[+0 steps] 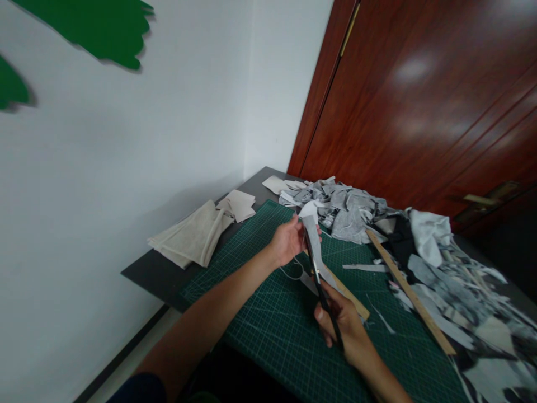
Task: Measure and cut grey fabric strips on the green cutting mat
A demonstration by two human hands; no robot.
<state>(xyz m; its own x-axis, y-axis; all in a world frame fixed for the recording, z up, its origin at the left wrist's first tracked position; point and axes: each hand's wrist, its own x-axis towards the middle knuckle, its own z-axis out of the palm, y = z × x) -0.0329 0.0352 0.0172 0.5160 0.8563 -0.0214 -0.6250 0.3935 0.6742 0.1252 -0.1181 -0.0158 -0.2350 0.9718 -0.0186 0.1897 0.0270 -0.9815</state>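
My right hand (342, 319) is closed round the handles of a pair of black scissors (318, 282), whose blades point up and away from me. Along the blades runs a narrow light-grey fabric strip (313, 238). My left hand (288, 242) grips the strip near its far end, fingers curled behind it. A thin pale thread (293, 275) hangs in a loop below my left hand. Both hands are above the green cutting mat (268, 319). Partly hidden beneath my right hand, a short wooden ruler (354, 302) rests on the mat.
A heap of grey and white fabric scraps (348, 210) spreads along the back and right. A long wooden ruler (413, 296) lies by it. Folded cream cloth (195, 235) and pale pieces (238, 204) lie at the left, near the white wall (168, 123). Behind stands a wooden door (403, 112).
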